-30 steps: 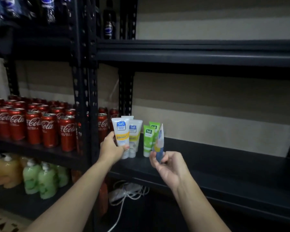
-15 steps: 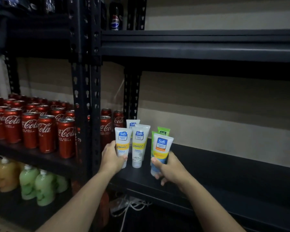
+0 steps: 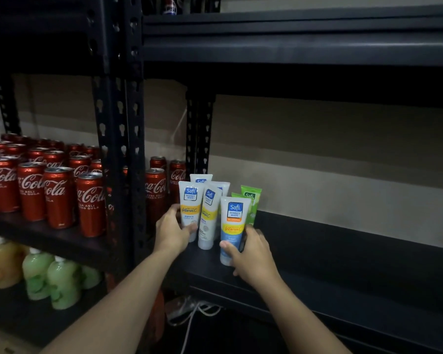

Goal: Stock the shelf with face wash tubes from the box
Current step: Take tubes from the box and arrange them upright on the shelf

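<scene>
Several Safi face wash tubes stand cap-down at the left end of the black shelf point(image 3: 343, 246). My left hand point(image 3: 172, 232) grips a white and yellow tube point(image 3: 189, 204) at the group's left. My right hand point(image 3: 251, 254) holds a white, orange and blue tube point(image 3: 232, 223) upright at the front, its cap on the shelf board. Between them a second yellow tube point(image 3: 208, 218) leans slightly. Two green tubes point(image 3: 251, 200) stand behind, partly hidden. The box is out of view.
Red Coca-Cola cans point(image 3: 59, 195) fill the shelf to the left, past a black perforated upright point(image 3: 120, 149). Green and orange soap bottles point(image 3: 51, 279) sit below them. A white power strip with cable point(image 3: 189, 307) lies on the floor. An upper shelf point(image 3: 292, 47) overhangs.
My right hand turned the blue tube label-forward and lowered it onto the shelf in front of the green ones. My left hand kept its hold. The camera moved closer.
</scene>
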